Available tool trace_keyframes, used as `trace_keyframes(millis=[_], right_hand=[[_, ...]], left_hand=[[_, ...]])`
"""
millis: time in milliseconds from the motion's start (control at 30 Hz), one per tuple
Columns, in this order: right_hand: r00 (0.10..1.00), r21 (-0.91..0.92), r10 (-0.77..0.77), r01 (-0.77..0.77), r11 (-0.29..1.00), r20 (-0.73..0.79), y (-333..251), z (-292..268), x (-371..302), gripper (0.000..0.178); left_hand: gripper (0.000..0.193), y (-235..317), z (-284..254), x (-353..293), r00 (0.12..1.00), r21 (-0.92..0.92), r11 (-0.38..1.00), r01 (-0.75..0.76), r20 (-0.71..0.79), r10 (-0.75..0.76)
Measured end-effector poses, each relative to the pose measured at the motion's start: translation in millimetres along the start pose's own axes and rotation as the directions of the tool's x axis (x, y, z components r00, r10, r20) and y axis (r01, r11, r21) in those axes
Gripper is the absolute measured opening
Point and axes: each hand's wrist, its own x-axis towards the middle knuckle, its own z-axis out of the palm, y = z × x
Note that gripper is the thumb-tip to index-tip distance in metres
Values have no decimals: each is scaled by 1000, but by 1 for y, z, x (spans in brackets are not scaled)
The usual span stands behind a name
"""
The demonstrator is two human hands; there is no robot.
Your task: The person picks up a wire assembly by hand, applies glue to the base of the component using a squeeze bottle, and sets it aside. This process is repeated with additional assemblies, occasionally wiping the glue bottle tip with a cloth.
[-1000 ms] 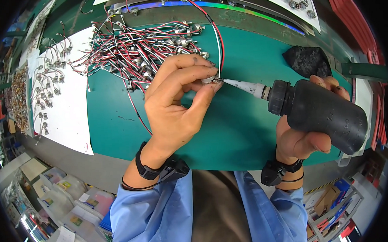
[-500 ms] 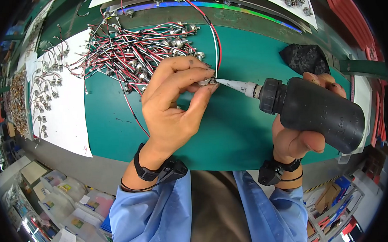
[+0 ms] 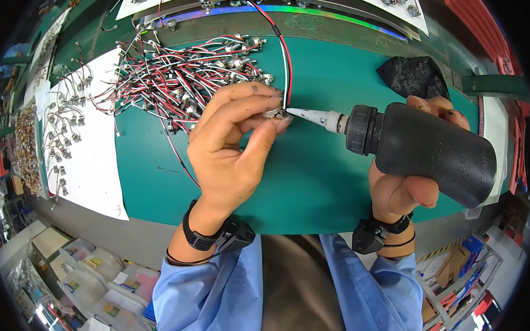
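Both hands grip: left hand (image 3: 231, 146) pinches connector (image 3: 273, 113), right hand (image 3: 405, 186) clasps bottle (image 3: 424, 149).

A black bottle (image 3: 430, 149) with a white conical nozzle lies in the right hand's fingers (image 3: 423, 191). Clear plastic boxes (image 3: 98, 279) holding coloured packets stand well below and left of the left fingers (image 3: 245, 110). Cardboard boxes (image 3: 452, 264) sit below the right fingers.
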Motion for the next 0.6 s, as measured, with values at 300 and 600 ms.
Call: trace_keyframes(millis=[300,600], right_hand=[[1000,-28,1,0,1000,11,-1,-1,-1,83],[995,15,-104,104,994,8,6,-1,-3,83]], left_hand=[[19,-5,-5,0,996,-161,984,72,59,-64],[20,-5,-5,0,991,-222,969,110,95,-91]])
